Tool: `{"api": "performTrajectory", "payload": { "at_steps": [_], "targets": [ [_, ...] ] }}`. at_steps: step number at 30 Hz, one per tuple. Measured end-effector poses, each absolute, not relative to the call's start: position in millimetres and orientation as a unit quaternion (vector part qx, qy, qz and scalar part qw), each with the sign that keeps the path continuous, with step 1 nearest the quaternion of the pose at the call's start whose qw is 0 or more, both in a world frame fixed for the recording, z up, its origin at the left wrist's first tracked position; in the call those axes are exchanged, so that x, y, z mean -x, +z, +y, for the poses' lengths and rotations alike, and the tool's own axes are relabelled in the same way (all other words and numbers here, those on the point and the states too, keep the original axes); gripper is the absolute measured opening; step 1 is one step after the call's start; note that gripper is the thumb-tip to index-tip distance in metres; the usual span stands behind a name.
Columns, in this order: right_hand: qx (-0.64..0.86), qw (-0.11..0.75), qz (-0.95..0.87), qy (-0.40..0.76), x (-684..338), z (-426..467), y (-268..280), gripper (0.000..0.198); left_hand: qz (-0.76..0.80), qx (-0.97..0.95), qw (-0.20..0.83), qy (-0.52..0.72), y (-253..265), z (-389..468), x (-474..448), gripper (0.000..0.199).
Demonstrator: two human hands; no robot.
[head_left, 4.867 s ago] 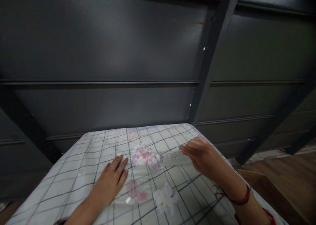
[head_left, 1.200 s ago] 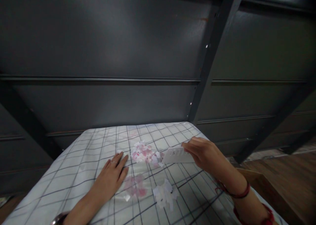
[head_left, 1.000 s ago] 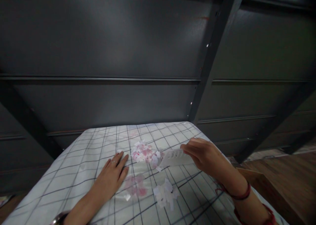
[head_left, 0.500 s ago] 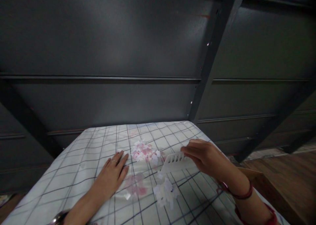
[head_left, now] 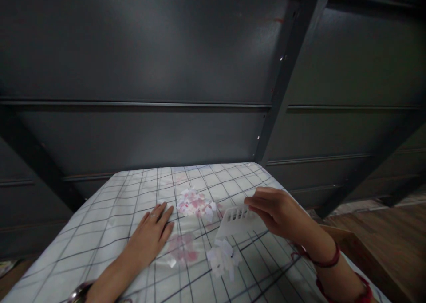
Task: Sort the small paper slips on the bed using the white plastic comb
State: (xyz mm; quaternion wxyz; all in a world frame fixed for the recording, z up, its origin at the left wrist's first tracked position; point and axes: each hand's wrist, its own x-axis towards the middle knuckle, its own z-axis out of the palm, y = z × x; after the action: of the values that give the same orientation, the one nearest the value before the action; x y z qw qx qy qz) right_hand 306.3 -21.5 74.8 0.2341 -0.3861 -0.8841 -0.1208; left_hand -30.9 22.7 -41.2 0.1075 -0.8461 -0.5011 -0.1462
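Observation:
My right hand (head_left: 278, 212) grips the top edge of a white slotted plastic piece (head_left: 234, 223), thin and flat like a scraper. It is held tilted, its lower edge near a small heap of white paper-like scraps (head_left: 223, 258). A bigger heap of white and pink scraps (head_left: 195, 203) lies farther back, just right of my left fingertips. My left hand (head_left: 153, 227) rests flat on the checked cloth (head_left: 133, 192), fingers apart, holding nothing. Beside its thumb is a pink patch (head_left: 184, 247) with one small white scrap (head_left: 171, 262) near it.
A dark metal panel wall (head_left: 149, 134) stands right behind the table's far edge. An open cardboard box (head_left: 362, 254) sits on the right, below the table's edge, on a wood-look floor (head_left: 392, 223).
The slotted piece has shifted slightly, its lower edge now closer to the small heap of white scraps. My left hand stays in place.

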Motion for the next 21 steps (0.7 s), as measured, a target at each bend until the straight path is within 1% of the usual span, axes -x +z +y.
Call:
{"api": "performTrajectory", "payload": {
  "at_steps": [5, 9, 15, 19, 21],
  "targets": [
    [0.39, 0.27, -0.871, -0.13, -310.5, -19.8, 74.4, 0.024, -0.505, 0.842, 0.107, -0.157, -41.6, 22.1, 30.7, 0.043],
    [0.415, 0.265, -0.861, -0.124, -311.8, -18.3, 74.3, 0.023, -0.505, 0.845, 0.103, -0.144, -39.3, 21.2, 29.8, 0.045],
    [0.393, 0.244, -0.874, -0.147, -297.1, -20.6, 75.6, 0.024, -0.506, 0.845, 0.105, -0.139, -38.9, 21.5, 29.5, 0.045],
    [0.372, 0.283, -0.866, -0.18, -295.7, -19.5, 72.9, 0.024, -0.506, 0.842, 0.111, -0.149, -40.8, 22.3, 30.2, 0.043],
    [0.38, 0.29, -0.86, -0.175, -301.2, -18.0, 71.5, 0.023, -0.506, 0.843, 0.107, -0.149, -40.3, 22.1, 30.3, 0.043]
  ]
}}
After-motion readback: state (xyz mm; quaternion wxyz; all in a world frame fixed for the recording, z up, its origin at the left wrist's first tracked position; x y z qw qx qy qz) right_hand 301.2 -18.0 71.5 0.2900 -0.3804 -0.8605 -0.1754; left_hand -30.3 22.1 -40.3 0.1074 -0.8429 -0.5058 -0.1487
